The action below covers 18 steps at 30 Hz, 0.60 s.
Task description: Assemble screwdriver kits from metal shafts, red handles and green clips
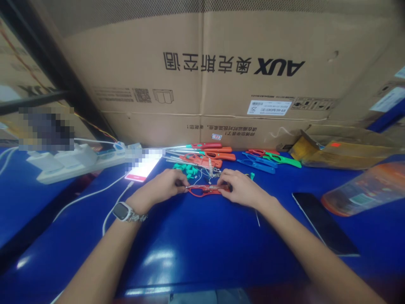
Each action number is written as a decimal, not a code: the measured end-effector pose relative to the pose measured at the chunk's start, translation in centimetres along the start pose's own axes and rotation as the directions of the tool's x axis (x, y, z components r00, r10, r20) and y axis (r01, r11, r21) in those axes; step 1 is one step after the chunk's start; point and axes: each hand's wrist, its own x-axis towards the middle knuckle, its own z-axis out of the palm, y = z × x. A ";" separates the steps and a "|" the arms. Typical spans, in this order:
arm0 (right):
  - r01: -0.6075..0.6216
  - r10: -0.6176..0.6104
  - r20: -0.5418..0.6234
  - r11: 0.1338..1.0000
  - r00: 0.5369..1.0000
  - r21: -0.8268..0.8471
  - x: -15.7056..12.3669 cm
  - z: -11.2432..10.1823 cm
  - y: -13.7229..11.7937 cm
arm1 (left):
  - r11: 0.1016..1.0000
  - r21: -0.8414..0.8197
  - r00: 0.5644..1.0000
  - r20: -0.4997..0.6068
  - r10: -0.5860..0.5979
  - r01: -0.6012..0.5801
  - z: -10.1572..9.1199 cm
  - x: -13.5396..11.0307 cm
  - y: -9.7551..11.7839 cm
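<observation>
Both my hands rest on a blue table (196, 245) and pinch the two ends of a red plastic lighter shell (204, 191) that lies flat between them. My left hand (166, 185), with a watch on its wrist, has its fingers closed on the shell's left end, where a thin metal rod sticks out. My right hand (242, 186) is closed on the right end. Thin wires run from the shell toward a small pile of green plastic parts (190, 169) just behind it.
Red, orange, blue and green lighter shells (209, 154) lie in rows at the back, below a big cardboard box (202, 76). A lit phone (142, 169) and a power strip (79, 162) sit to the left. A dark phone (324, 223) and an orange bag (367, 188) lie to the right.
</observation>
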 end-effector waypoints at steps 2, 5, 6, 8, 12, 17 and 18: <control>0.019 -0.019 -0.007 1.000 1.000 -0.002 0.1 0.0 0.0 | 0.999 0.032 0.999 -0.039 0.025 -0.023 -0.1 -0.1 0.3; 0.041 -0.040 -0.045 0.999 0.998 0.005 0.1 -0.1 -0.1 | 0.990 0.093 0.965 -0.229 0.127 -0.109 -0.2 -0.2 1.6; 0.041 -0.040 -0.066 0.999 0.997 0.020 0.1 -0.1 -0.1 | 0.984 0.102 0.943 -0.287 0.168 -0.144 -0.1 -0.2 2.2; 0.042 -0.035 -0.105 0.997 0.994 0.067 0.0 -0.1 -0.2 | 0.970 0.108 0.907 -0.345 0.241 -0.217 0.3 0.0 3.4; 0.038 -0.017 -0.122 0.984 0.992 0.176 -0.1 0.1 -0.2 | 0.938 0.131 0.905 -0.250 0.343 -0.320 1.7 0.8 4.8; 0.038 -0.014 -0.108 0.975 0.994 0.219 -0.2 0.1 -0.2 | 0.926 0.209 0.910 -0.212 0.357 -0.315 2.7 1.5 4.5; 0.041 -0.017 -0.109 0.974 0.994 0.222 -0.2 0.1 -0.3 | 0.924 0.221 0.909 -0.216 0.357 -0.311 2.7 1.5 4.4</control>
